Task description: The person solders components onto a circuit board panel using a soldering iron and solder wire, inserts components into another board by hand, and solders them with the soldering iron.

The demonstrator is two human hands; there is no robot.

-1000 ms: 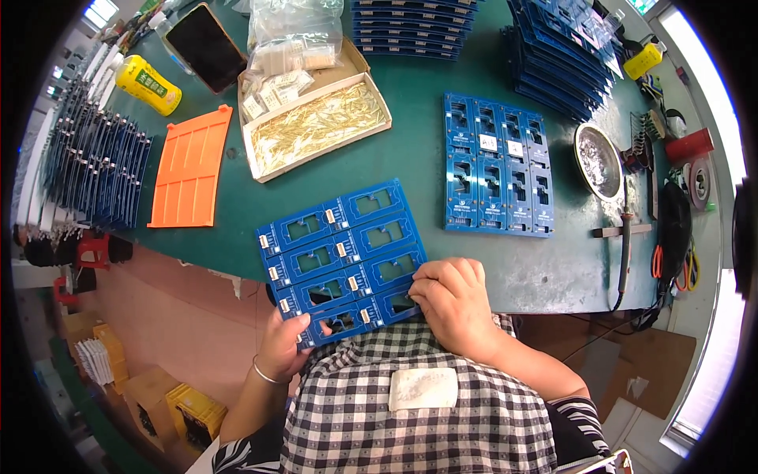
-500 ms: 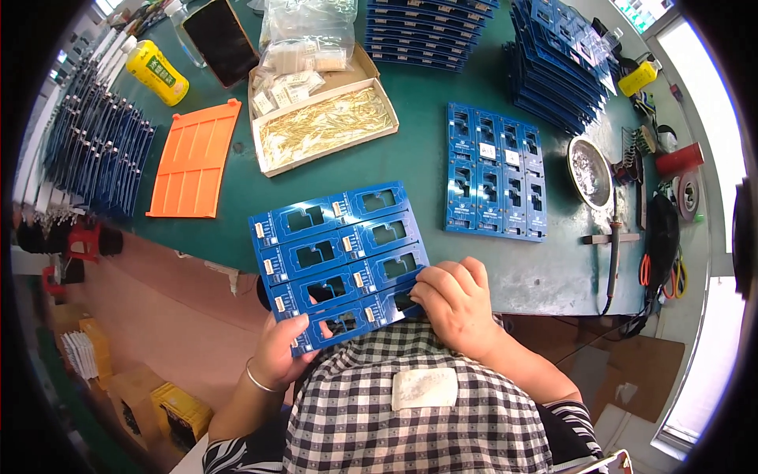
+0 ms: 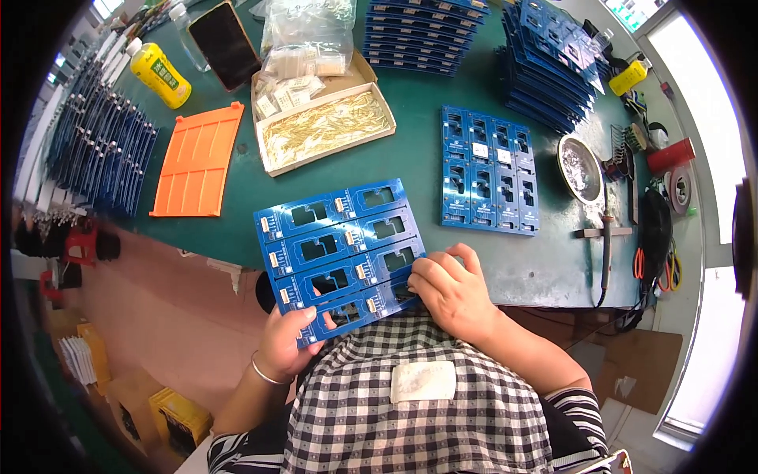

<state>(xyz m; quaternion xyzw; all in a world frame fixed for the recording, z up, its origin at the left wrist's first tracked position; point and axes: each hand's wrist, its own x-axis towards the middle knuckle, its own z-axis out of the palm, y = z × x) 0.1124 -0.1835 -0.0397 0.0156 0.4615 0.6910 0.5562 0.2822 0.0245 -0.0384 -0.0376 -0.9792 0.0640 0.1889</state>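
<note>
A blue circuit board panel (image 3: pixel 351 251), with rows of cut-out openings and small white connectors, is held tilted above my lap. My left hand (image 3: pixel 286 341) grips its lower left corner, thumb on the top face and fingers underneath. At the lower right edge, my right hand (image 3: pixel 452 294) has its fingers curled against the panel; their tips are partly hidden. Another blue panel (image 3: pixel 488 175) with two white labels lies flat on the green table to the right. Beyond the held panel sits an open carton (image 3: pixel 272 168) of thin gold-coloured pins.
Stacked blue panels (image 3: pixel 422 35) stand at the back, with another stack (image 3: pixel 545 75) to their right. On the left are an orange tray (image 3: pixel 192 166), a yellow bottle (image 3: pixel 160 75) and racked boards (image 3: pixel 99 150). A soldering iron (image 3: pixel 606 265) and metal bowl (image 3: pixel 580 170) lie right.
The view has shifted slightly. My right hand has moved a little up along the panel's right edge, while my left hand keeps its grip on the corner.
</note>
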